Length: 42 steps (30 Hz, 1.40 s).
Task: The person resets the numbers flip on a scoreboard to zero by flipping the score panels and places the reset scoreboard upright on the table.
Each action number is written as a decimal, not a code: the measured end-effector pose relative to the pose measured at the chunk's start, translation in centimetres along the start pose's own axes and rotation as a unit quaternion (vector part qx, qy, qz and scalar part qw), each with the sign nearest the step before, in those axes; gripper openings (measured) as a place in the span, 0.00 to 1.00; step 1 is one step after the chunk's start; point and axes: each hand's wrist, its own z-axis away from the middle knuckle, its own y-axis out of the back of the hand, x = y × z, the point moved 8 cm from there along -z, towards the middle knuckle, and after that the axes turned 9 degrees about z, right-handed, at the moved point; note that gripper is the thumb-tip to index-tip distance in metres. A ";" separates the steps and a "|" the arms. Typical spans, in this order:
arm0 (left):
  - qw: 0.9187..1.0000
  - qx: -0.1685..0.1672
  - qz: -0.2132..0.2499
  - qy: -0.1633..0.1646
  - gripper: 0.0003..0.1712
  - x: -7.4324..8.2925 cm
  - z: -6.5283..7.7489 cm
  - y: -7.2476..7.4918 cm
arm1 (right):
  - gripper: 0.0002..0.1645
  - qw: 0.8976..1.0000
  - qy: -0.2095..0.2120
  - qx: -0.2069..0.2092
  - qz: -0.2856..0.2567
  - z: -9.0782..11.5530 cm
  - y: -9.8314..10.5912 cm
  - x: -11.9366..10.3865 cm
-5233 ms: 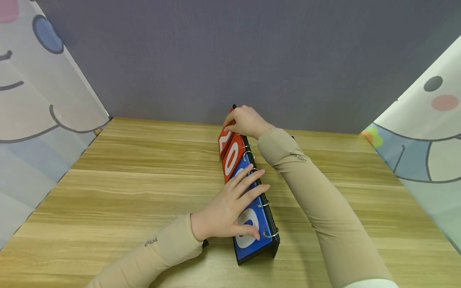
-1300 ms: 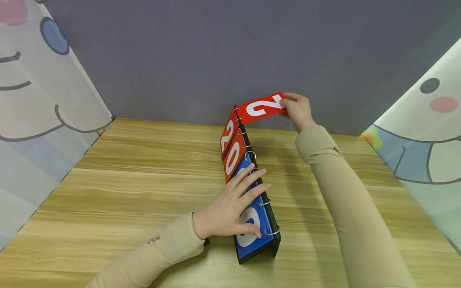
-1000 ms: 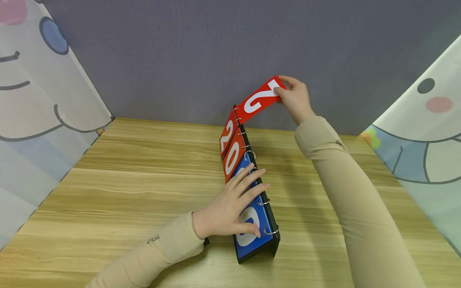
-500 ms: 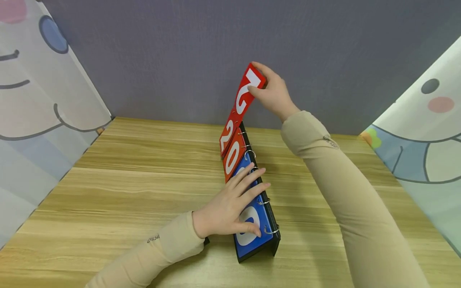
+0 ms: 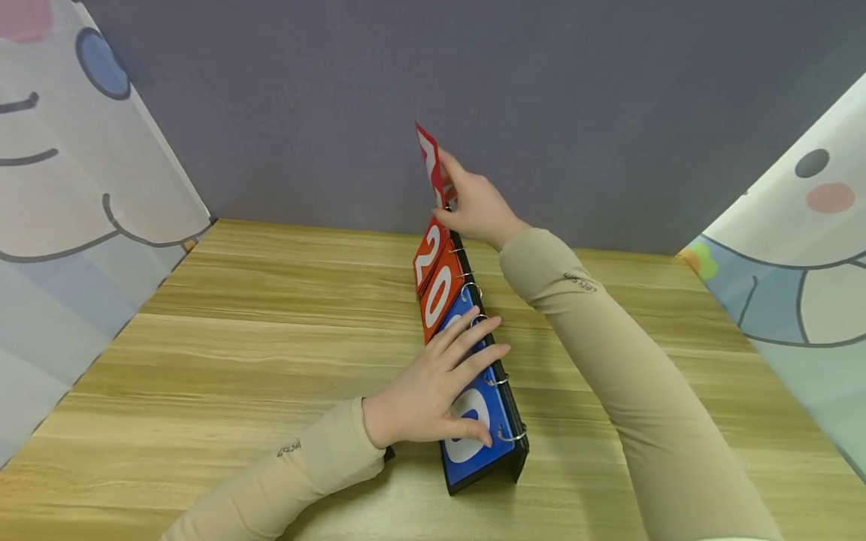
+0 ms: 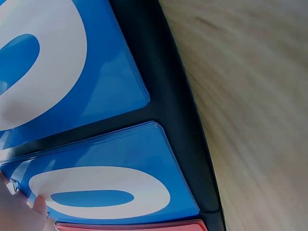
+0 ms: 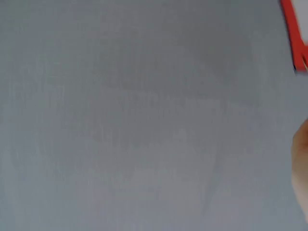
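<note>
A flip scoreboard (image 5: pixel 521 451) stands like a tent on the wooden table, with ringed number cards. My left hand (image 5: pixel 429 391) lies spread across its blue cards, fingers over the ringed top edge and thumb on the near zero card (image 5: pixel 463 466). In the left wrist view, two blue zero cards (image 6: pixel 110 86) sit on the black board (image 6: pixel 168 106). At the far end a red card (image 5: pixel 430 161) stands raised on its rings. My right hand (image 5: pixel 476 207) is behind it, fingers against its back, thumb low near the rings. Below lies a red two card (image 5: pixel 428 252).
A red zero card (image 5: pixel 440 297) lies between the red two and the blue cards. Behind the table (image 5: pixel 271 338) rises a grey panel (image 5: pixel 304 113). Cartoon-printed sheets (image 5: pixel 68 180) hang at both sides. A small black object (image 5: pixel 389 454) shows beside the left wrist.
My right hand has swung the raised red card from the right side up and over to the left, and its thumb has come off the card's face. The left hand has stayed put.
</note>
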 end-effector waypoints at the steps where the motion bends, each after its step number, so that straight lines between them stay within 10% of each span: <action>1: 1.000 0.001 0.001 -0.002 0.51 0.1 0.0 0.0 | 0.44 1.000 0.006 -0.012 0.017 0.1 -0.6 0.2; 14: 1.000 0.005 0.007 -0.010 0.50 0.7 0.0 0.0 | 0.23 0.989 0.065 -0.062 0.117 0.7 -2.6 -0.1; 28: 1.000 0.003 0.007 -0.010 0.50 0.8 0.1 0.1 | 0.22 0.983 0.068 -0.124 0.115 0.6 -3.4 0.2; 35: 1.000 0.003 0.010 -0.011 0.50 0.8 0.2 0.0 | 0.27 0.995 -0.043 -0.019 -0.084 1.3 -2.0 2.7; 42: 1.000 0.012 0.000 -0.016 0.50 0.7 0.2 0.2 | 0.27 0.930 -0.181 0.087 -0.310 3.1 -4.1 6.8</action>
